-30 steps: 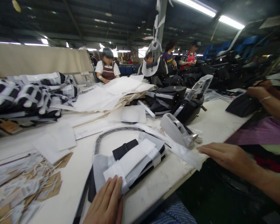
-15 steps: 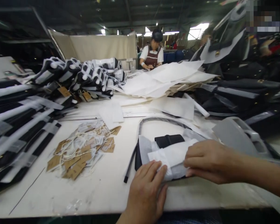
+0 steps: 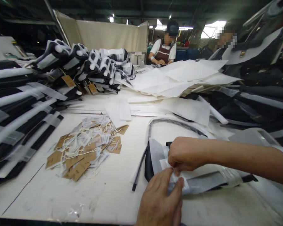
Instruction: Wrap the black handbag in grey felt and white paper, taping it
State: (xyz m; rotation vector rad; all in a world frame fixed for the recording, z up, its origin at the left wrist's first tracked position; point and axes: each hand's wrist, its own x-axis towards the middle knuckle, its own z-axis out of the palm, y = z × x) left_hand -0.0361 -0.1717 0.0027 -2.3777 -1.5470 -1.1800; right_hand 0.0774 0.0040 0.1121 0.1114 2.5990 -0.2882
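A black bag (image 3: 149, 166) lies near the table's front edge, partly covered by translucent white wrapping (image 3: 202, 183). Its strap, in clear wrap, arcs behind it. My left hand (image 3: 161, 196) rests on the white wrapping at the bag's left part, fingers spread. Just above those fingers, my right hand (image 3: 187, 155) is closed in a pinch on the white wrapping, its forearm crossing over the bag from the right. The right hand hides part of the bag's black top piece.
Brown tags with white strings (image 3: 85, 150) are heaped left of the bag. Wrapped black bags (image 3: 21, 125) are stacked at the left; white sheets (image 3: 179, 78) lie at the back. Across the table is a person (image 3: 163, 51). Black bags (image 3: 261, 97) pile up at the right.
My right hand has moved left across the wrapping to beside my left hand's fingers, covering part of the black piece. The view has shifted, so the bag sits further right and lower.
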